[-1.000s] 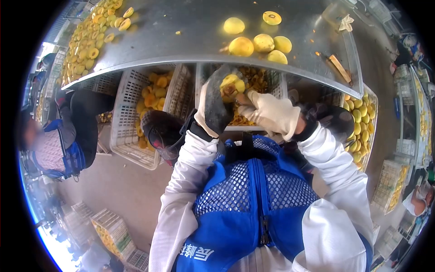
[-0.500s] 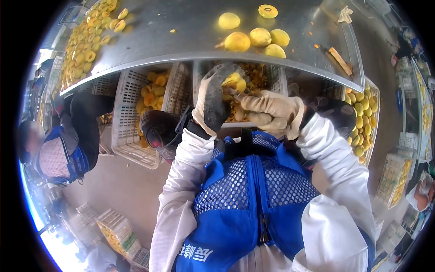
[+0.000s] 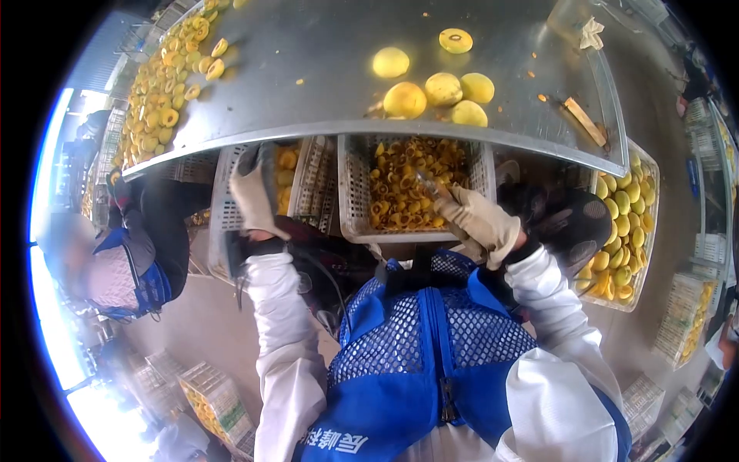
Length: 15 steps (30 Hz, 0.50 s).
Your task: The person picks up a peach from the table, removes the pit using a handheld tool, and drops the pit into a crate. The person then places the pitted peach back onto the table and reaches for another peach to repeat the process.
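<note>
My left hand (image 3: pixel 258 194), in a white glove with grey on it, is over the left white crate (image 3: pixel 223 196), where yellow fruit halves (image 3: pixel 285 173) lie. Motion smears its fingers, and whether it holds anything cannot be made out. My gloved right hand (image 3: pixel 483 223) is closed around a small metal-tipped tool (image 3: pixel 428 183), its handle mostly hidden in the fingers. The tip points up and left over the middle crate (image 3: pixel 356 219), which is filled with cut yellow-orange scraps (image 3: pixel 416 192).
Whole yellow peaches (image 3: pixel 444 89) and a cut half (image 3: pixel 456 41) with its pit sit on the metal table (image 3: pixel 308 100). Many halves (image 3: pixel 158 108) pile at its left. A wooden stick (image 3: pixel 585 122) lies right. Another fruit crate (image 3: pixel 622 223) stands right; a person (image 3: pixel 115 262) sits left.
My left hand moved left from the middle crate to the left one; the yellow fruit in it is no longer visible. My right hand stays near the middle crate with the tool, now apart from the left.
</note>
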{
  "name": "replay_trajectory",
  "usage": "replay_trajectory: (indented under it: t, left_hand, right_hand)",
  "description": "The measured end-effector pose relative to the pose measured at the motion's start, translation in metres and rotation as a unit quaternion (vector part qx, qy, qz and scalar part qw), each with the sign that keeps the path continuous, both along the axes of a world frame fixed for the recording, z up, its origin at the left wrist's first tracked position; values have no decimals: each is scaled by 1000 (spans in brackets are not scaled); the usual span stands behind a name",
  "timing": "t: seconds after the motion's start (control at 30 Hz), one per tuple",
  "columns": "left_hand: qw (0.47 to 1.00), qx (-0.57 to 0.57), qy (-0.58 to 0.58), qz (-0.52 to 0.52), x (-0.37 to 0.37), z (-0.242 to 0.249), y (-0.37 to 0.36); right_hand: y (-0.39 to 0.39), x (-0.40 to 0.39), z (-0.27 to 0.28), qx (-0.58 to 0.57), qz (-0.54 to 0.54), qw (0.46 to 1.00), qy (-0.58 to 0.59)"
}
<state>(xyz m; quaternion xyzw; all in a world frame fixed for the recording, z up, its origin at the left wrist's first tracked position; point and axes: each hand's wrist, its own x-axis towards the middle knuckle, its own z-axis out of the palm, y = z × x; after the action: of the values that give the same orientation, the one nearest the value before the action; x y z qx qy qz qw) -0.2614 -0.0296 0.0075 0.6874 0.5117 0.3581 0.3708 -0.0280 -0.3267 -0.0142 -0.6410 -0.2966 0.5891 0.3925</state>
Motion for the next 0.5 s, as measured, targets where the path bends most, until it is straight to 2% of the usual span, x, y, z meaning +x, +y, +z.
replay_trajectory:
  t: [0.03,0.07,0.13,0.17,0.2,0.23,0.27,0.3,0.33,0.37,0.4,0.43,0.5]
  left_hand:
    - [985,82,152,-22,-4,15,7]
    - [940,161,299,-42,-3,25,12]
    - [950,213,226,-44,35,23,4]
    - [950,197,230,-82,64,23,-5]
    - [947,166,222,-162,94,22,-13]
    - [930,149,257,-216,125,28,-30]
    - [907,129,316,-245,153,2,-23]
    - [891,107,349,-271,180,18,-46]
    - [881,34,386,-273,203,20,-56]
    - [859,43,402,-315,217,12,-55]
    - [834,52,418,-355,227,3,-53]
    - [833,53,418,-358,231,-5,-48]
    - [874,87,347,-330,228,-14,-35]
  right_hand:
    - [-1,-1,3,5,-7,1000,23]
    - [-3,-2,9,9,-9,1000,24]
    - [-4,-1,23,-29,2,999,18]
    - [-13,4,-54,111,-60,949,290]
    - [-12,4,-64,114,-63,948,290]
    - [-14,2,-69,110,-114,886,436]
    - [-15,1,-72,105,-160,800,569]
    - [-15,1,-72,97,-201,692,687]
    - [-14,2,-44,101,-205,692,685]
    - [-12,4,6,57,-133,921,362]
    - [-13,6,32,0,-40,999,-18]
    - [-15,6,30,-1,-43,999,-18]
    - [-20,6,21,-17,-98,994,-51]
